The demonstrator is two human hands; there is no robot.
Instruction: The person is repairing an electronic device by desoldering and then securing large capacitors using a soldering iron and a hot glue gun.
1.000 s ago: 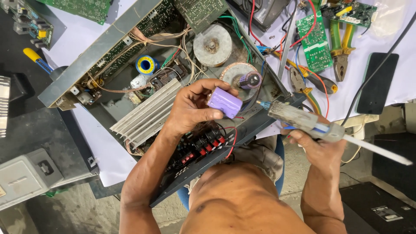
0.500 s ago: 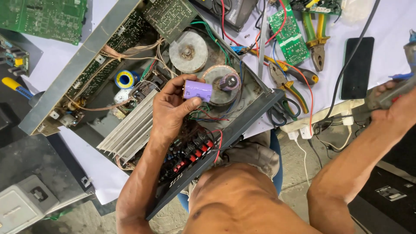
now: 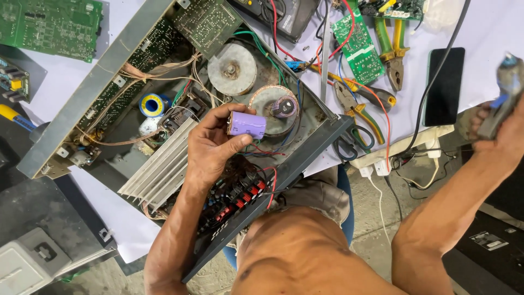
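Observation:
My left hand [image 3: 213, 147] holds a purple cylindrical capacitor [image 3: 246, 124] between thumb and fingers, above the inside of an opened amplifier chassis [image 3: 71, 131]. Just right of the capacitor sits a copper-wound toroidal coil [image 3: 267, 106] carrying a second dark capacitor [image 3: 284, 107]. A ribbed aluminium heat sink [image 3: 161, 166] lies under my wrist. My right hand [image 3: 505, 128] is far off at the right edge, gripping a grey tool with a blue part [image 3: 505, 90]; the tool's tip is out of view.
A round grey transformer [image 3: 232, 69] and a blue solder spool [image 3: 153, 104] sit in the chassis. Pliers [image 3: 355, 106], green circuit boards [image 3: 357, 46], a black phone [image 3: 445, 87] and a white power strip [image 3: 404, 150] lie to the right. A grey box [image 3: 27, 265] stands at lower left.
My right hand has swung with its tool from near the chassis out to the far right edge. My left hand kept the purple capacitor over the coil.

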